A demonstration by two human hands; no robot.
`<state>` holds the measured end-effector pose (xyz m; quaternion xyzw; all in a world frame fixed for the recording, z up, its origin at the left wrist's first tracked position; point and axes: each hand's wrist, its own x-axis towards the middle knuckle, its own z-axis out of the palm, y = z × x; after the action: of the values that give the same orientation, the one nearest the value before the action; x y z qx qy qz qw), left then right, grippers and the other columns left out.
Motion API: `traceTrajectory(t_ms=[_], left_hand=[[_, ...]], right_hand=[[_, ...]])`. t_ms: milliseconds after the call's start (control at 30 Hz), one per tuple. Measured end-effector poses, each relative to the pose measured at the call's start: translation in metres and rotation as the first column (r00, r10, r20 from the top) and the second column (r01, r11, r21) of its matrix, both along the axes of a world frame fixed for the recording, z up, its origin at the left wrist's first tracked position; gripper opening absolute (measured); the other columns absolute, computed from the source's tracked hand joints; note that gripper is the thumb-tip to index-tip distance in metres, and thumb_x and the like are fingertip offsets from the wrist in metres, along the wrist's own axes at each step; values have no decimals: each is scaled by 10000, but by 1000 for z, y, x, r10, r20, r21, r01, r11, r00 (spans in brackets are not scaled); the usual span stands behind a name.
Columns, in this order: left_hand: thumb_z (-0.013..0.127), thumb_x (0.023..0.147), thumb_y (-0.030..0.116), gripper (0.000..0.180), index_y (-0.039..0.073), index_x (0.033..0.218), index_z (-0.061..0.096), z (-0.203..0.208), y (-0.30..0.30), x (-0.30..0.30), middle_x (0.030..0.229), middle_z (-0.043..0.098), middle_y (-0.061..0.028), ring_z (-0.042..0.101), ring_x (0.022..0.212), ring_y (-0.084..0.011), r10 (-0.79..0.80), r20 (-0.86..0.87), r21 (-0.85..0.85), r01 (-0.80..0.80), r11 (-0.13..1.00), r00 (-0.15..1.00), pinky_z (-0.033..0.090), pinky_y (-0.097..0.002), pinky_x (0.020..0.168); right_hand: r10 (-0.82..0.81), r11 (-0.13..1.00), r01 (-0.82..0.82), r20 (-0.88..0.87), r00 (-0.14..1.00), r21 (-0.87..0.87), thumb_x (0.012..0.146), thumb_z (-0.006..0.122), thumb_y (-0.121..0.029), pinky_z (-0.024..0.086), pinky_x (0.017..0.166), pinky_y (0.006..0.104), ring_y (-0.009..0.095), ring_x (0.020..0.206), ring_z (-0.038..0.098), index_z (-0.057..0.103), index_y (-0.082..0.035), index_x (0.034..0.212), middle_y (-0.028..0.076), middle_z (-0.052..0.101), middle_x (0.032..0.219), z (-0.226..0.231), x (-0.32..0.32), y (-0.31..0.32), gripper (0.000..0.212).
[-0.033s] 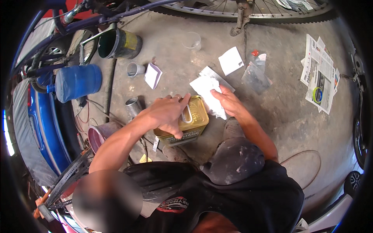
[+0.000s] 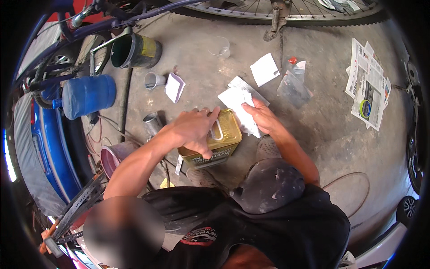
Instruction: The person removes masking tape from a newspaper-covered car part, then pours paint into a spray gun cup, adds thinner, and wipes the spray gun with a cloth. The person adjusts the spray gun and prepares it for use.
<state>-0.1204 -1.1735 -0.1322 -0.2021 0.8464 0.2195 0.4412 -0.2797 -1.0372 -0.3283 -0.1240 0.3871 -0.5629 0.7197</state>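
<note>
The left hand is spread wide over the left part of a gold tin, fingers on its top beside the pale handle and thumb down its near side. The tin stands upright on the floor, just in front of the person. The right hand pinches a crumpled white wad just right of the tin; cloth or paper, I cannot tell which. A grey card lies just beyond the wad.

Farther off lie a white sheet and, to its right, a clear plastic sheet. Left of the tin are a metal can, a folded paper and a small cup. A blue jug lies on its side farther left, near a dark bucket. Newspapers lie far right, with a green ring on them.
</note>
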Motion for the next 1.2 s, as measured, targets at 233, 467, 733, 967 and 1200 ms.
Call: traceTrajectory(t_ms=[233, 467, 733, 967, 1200], left_hand=[[867, 478, 426, 1297, -78, 1547, 333, -47, -35, -75, 1208, 683, -229, 690, 1055, -360, -20, 107, 176, 0, 984, 994, 559, -411, 884], [845, 516, 451, 995, 11, 1373, 595, -78, -30, -113, 1091, 744, -181, 722, 987, -333, 35, 192, 222, -79, 972, 981, 571, -410, 841], [839, 523, 458, 955, 23, 1344, 619, -86, -34, -123, 1132, 735, -178, 716, 1020, -324, 25, 209, 285, -85, 955, 978, 564, -405, 854], [827, 540, 452, 1031, 37, 1439, 540, -72, -18, -120, 1178, 721, -175, 702, 1058, -337, -71, 196, 172, 37, 984, 978, 560, -417, 880], [837, 530, 457, 1023, 30, 1418, 559, -70, -25, -114, 1113, 738, -172, 712, 1013, -334, -11, 202, 228, -36, 973, 979, 560, -408, 869]], right_hand=[[-115, 987, 110, 42, 992, 115, 1089, 523, -170, 471, 1079, 338, 179, 1272, 570, 460, -42, 1483, 81, 586, 1409, -26, -29, -5, 419], [-164, 960, 150, 40, 986, 236, 1101, 472, -132, 533, 1057, 391, 221, 1267, 602, 408, -58, 1505, 115, 593, 1397, -40, -54, -4, 416], [-97, 966, 87, 26, 995, 245, 1070, 473, -52, 560, 1033, 379, 232, 1250, 619, 371, -39, 1528, 137, 591, 1390, -66, -68, -4, 469], [29, 991, -32, 25, 999, 131, 986, 472, 66, 575, 989, 365, 240, 1198, 652, 284, 14, 1577, 154, 589, 1394, -65, -74, -16, 623], [35, 984, -35, 6, 999, 174, 996, 464, 60, 551, 1022, 364, 249, 1250, 615, 261, 16, 1583, 156, 575, 1414, -77, -66, -18, 622]])
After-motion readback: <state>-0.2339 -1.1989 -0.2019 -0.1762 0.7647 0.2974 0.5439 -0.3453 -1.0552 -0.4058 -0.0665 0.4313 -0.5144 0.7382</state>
